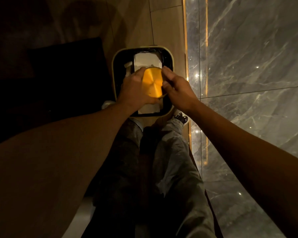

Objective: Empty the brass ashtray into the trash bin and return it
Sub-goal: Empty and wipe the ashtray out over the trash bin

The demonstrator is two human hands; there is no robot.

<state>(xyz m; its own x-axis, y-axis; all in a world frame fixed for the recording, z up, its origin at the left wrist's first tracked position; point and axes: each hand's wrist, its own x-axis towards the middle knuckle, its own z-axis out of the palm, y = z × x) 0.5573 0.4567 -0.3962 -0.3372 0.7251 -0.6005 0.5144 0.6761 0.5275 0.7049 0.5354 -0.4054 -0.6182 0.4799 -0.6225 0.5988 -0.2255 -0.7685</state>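
The brass ashtray is a round golden disc, turned over so its flat underside faces me, directly above the trash bin. My left hand grips its left edge. My right hand has its fingers and thumb on the right edge. The bin is square with rounded corners, a pale rim and a black liner, and holds white paper. What is inside the ashtray is hidden.
A grey marble wall with a lit gold strip runs along the right, close to the bin. A dark cabinet or furniture block stands to the left. My legs and shoes are just below the bin on the tan floor.
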